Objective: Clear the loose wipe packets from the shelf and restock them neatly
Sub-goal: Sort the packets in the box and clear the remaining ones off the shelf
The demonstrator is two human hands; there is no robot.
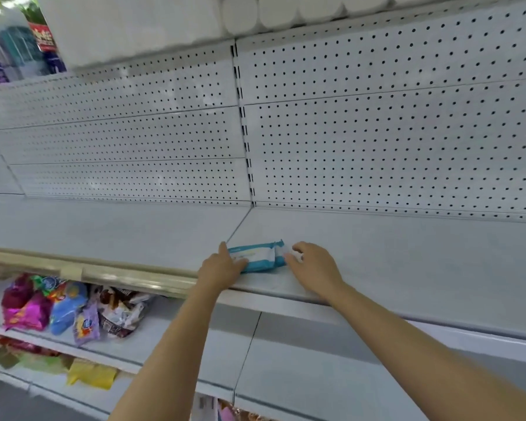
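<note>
1. While the left hand (pixel 222 265) lies on the left end of the wipe packet (pixel 260 256), its fingers look fairly straight and pressed together against that end; a good placement would use them as a stop, so the packet cannot slide toward the shelf joint.
2. Between the two hands, the blue-and-white wipe packet lies flat on the shelf (pixel 407 253), close to its front edge. It would be best squared to that edge before letting go, long side parallel to the front.
3. At the packet's right end, the right hand (pixel 315 264) has its fingers curled, seemingly pinching the crimped seal. A light grip should be enough, since the soft pack would likely buckle if squeezed.
4. Hard to make out: the fingertips of both hands are blurred, so the exact contact is uncertain. Printing on the packet is unreadable. Snack bags (pixel 58 308) on the lower shelf, far left of the fingers, are partly hidden under the shelf lip.
</note>
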